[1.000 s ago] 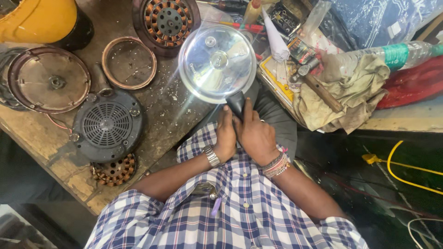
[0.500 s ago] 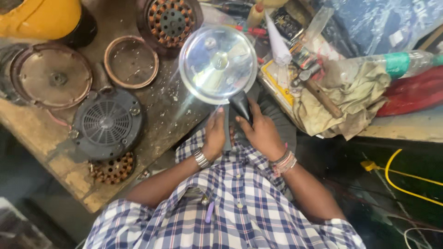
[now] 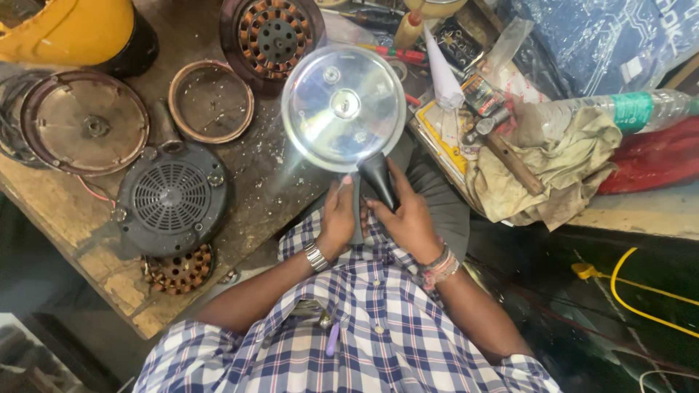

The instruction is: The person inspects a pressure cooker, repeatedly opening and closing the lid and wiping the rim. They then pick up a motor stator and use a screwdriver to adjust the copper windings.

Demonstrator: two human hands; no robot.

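A shiny round metal pressure-cooker lid (image 3: 344, 108) with a black handle (image 3: 380, 179) is held out over the edge of a wooden workbench (image 3: 109, 247). My right hand (image 3: 408, 218) grips the black handle from the right side. My left hand (image 3: 338, 218) holds the handle's lower grey part just beside it, thumb up toward the lid. Both wrists wear bands, a metal watch on the left and beaded threads on the right. My checked shirt fills the bottom of the view.
The bench holds a black vented motor cover (image 3: 173, 198), copper-wound stators (image 3: 275, 36) (image 3: 178, 269), a brown ring (image 3: 211, 100), a round brown plate (image 3: 84, 124) and a yellow helmet-like shell (image 3: 69, 29). At right lie a hammer (image 3: 502, 145), dirty cloth (image 3: 561, 167), plastic bottle (image 3: 619, 109) and yellow cable (image 3: 641, 291).
The lid has shifted slightly away from me and up in view. My left hand has slid along the handle toward the lid; both hands keep their hold.
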